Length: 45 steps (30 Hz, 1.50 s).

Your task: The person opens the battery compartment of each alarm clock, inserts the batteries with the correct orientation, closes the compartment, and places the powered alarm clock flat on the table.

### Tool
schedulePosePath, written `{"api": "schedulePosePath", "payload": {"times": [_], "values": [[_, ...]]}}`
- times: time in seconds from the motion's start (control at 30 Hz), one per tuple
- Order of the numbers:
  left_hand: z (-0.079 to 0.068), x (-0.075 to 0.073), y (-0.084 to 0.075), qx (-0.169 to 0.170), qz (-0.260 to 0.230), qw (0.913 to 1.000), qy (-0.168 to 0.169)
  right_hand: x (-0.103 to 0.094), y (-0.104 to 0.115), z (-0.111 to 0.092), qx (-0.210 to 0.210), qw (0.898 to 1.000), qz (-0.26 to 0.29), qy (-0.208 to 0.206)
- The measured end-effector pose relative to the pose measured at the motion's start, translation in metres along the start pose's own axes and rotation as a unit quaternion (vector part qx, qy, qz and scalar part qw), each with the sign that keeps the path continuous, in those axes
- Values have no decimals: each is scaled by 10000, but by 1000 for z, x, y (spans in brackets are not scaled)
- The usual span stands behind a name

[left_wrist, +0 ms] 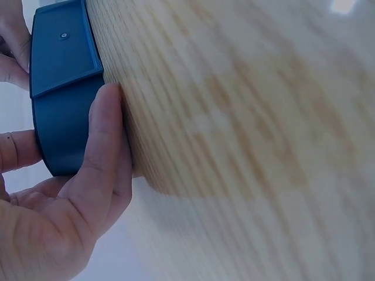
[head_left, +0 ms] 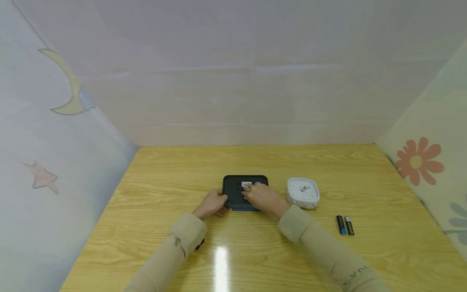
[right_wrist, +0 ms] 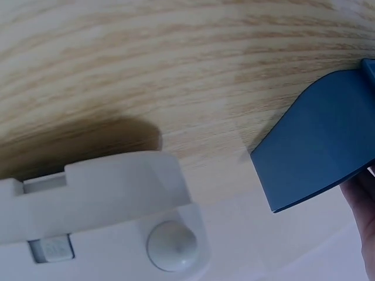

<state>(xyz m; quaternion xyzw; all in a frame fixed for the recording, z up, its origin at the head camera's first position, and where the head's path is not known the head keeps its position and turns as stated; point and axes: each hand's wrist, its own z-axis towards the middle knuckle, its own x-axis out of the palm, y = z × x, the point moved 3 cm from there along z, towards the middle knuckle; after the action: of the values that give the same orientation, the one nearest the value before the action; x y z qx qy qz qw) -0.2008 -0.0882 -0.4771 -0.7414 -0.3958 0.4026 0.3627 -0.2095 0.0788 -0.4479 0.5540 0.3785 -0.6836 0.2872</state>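
A box-shaped device [head_left: 233, 190] with a black back and dark blue casing [left_wrist: 61, 117] stands mid-table, its back turned up toward me. A white label [head_left: 246, 184] is stuck on that back. My left hand [head_left: 213, 202] grips its left end, thumb on the back edge and fingers around the casing's end and underside. My right hand [head_left: 264, 198] has its fingertips at the middle of the back, below the label. I cannot tell whether those fingers pinch anything. To the right of this hand sits a white alarm clock [head_left: 303, 192], dial up.
Two batteries, one with a blue end [head_left: 341, 225] and one with a silver end [head_left: 349, 226], lie side by side at the right. A small black piece [head_left: 199, 244] shows partly from under the left sleeve. Printed fabric walls enclose the wooden table [head_left: 164, 174].
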Motion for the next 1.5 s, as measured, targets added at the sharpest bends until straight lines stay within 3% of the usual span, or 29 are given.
{"api": "schedulePosePath", "payload": {"times": [0.37,0.87,1.5], "values": [[3,-1,1,-5,-74,10000,45,-1,0,1,214,9989,248,333],[1,-1,-1,-51,-20,10000,-17,-1,1,2,160,9995,246,97],[2,-1,1,-21,-138,9999,56,-3,-1,1,222,9986,361,304]]}}
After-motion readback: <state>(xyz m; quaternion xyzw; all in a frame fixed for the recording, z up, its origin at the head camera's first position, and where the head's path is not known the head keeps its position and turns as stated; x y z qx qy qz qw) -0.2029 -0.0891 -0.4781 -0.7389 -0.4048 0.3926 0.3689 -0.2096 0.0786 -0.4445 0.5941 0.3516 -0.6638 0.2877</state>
